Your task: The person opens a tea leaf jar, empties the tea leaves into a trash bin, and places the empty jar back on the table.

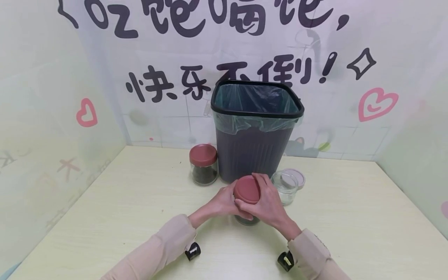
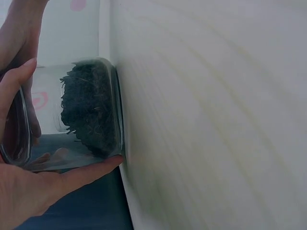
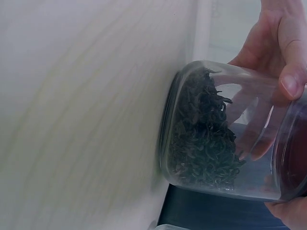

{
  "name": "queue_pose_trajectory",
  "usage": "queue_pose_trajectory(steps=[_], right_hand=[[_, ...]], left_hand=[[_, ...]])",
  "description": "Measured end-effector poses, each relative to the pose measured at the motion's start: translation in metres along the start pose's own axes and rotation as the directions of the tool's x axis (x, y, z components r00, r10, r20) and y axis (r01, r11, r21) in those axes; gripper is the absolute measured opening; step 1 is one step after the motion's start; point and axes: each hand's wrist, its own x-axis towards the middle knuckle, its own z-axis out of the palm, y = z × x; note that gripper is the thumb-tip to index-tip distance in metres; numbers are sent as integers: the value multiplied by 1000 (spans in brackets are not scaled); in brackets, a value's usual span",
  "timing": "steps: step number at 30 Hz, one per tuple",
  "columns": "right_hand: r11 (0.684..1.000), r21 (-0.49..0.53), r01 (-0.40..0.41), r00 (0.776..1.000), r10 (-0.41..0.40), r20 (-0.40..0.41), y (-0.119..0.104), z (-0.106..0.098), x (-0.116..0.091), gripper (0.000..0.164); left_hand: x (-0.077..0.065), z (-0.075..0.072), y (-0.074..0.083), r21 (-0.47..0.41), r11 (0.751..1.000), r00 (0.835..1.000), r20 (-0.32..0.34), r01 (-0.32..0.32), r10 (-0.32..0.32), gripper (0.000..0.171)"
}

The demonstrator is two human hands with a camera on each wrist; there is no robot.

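A clear glass jar [image 3: 206, 134] partly filled with dark, curled dried leaves that look like tea stands upright, its base at the tabletop. A dark red lid [image 1: 247, 189] caps it. My left hand [image 1: 222, 202] grips the jar from the left; in the left wrist view one finger [image 2: 91, 175] runs down the glass to the base. From the right, my right hand [image 1: 269, 204] holds the lid, fingers over the far edge and thumb across the near edge. Through the glass, parts of the left fingers show in the right wrist view.
Behind the hands stands a dark bin [image 1: 252, 151] with a greenish liner. Left of it is another red-lidded jar [image 1: 203, 167] with dark contents. An uncapped glass jar [image 1: 285, 188] sits at right, a pale lavender lid [image 1: 295, 177] behind it. Walls enclose the table.
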Motion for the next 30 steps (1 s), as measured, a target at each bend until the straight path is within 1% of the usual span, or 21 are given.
queue_pose_trajectory(steps=[12, 19, 22, 25, 30], right_hand=[[1000, -5, 18, 1000, -18, 5, -1, -1, 0, 72], [1000, -5, 14, 999, -14, 33, -1, -3, 0, 72], [1000, 4, 24, 998, -24, 60, 1, -4, 1, 70], [999, 34, 38, 994, -41, 100, 4, -7, 3, 70], [991, 128, 48, 977, -73, 198, 10, -13, 9, 68]], left_hand=[[0, -1, 0, 17, 1000, 1000, -4, -9, 9, 88], [0, -1, 0, 12, 1000, 1000, 4, -16, 16, 90], [0, -2, -2, 8, 1000, 1000, 17, -24, 24, 90], [1, -4, -3, -16, 999, 999, 43, -30, 31, 90], [2, -9, -5, -81, 996, 992, 118, -44, 54, 92]])
